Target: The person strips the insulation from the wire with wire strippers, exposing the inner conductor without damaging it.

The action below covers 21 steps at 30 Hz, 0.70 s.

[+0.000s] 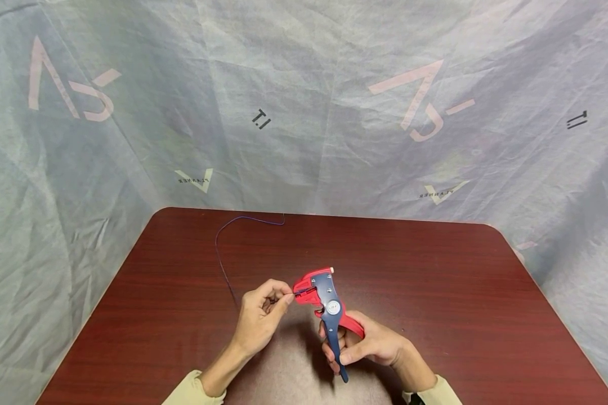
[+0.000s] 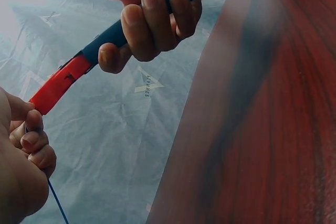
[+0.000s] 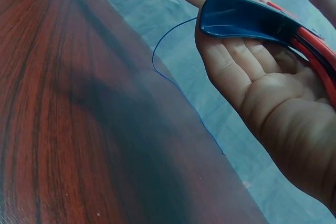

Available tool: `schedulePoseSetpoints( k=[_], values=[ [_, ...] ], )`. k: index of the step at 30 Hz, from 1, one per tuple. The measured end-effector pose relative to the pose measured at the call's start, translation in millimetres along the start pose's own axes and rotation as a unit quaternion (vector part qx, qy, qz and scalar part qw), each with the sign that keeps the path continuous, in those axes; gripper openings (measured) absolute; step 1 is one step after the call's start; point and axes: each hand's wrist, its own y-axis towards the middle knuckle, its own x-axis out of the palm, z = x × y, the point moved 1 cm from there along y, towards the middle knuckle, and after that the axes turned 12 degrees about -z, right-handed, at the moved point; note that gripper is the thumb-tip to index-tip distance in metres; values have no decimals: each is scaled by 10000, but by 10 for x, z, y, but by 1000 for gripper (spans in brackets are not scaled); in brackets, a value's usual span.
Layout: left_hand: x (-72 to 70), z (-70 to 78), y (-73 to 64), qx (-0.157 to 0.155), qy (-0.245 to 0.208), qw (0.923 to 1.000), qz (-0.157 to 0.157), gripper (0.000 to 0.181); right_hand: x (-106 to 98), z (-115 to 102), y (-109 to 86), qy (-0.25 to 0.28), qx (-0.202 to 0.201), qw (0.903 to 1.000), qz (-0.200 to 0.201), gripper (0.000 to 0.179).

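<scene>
1. Left hand (image 1: 260, 315): thumb and forefinger pinch a thin blue-violet insulated wire (image 1: 215, 244) close to its near end, just beside the tool's mouth. Wire presentation is judged done.
2. Mouth of the hand-held wire stripper with dark-blue metal body and red plastic jaws (image 1: 329, 298): the wire's end appears to lie between the red jaws. No bared metal is visible, so any cut through the covering is judged not yet made; the enclosed end cannot be inspected.
3. Right hand (image 1: 380, 343): fingers are curled around the stripper's handle, thumb along the blue lever. The blue and red handles stand apart, suggesting the squeeze remains outstanding.
4. Wire, condition: smooth, slender, uniformly coloured where visible. It bows leftward in a loose curve beyond the left hand, its far part reaching the back edge of the dark-red wood-grain tabletop (image 1: 436, 270). No knot or kink is noted.
5. Stripper, condition: held above the tabletop, head tilted up and leftward, blue lever pointing down. Small screws and a round silver pivot disc show on the blue body; a pale tip shows at the head's top. No damage is apparent.
</scene>
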Motion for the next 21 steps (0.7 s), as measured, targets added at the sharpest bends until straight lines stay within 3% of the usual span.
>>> schedulePoseSetpoints(
  k=[16, 21],
  values=[
    [17, 0, -17, -283, 36, 9996, -9, 14, -4, 17, -30, -318, 62, 9992, 238, 30],
    [25, 7, -20, -344, 57, 9994, -22, 14, 9, 5, -21, -352, 113, 9986, 371, 40]
  ],
)
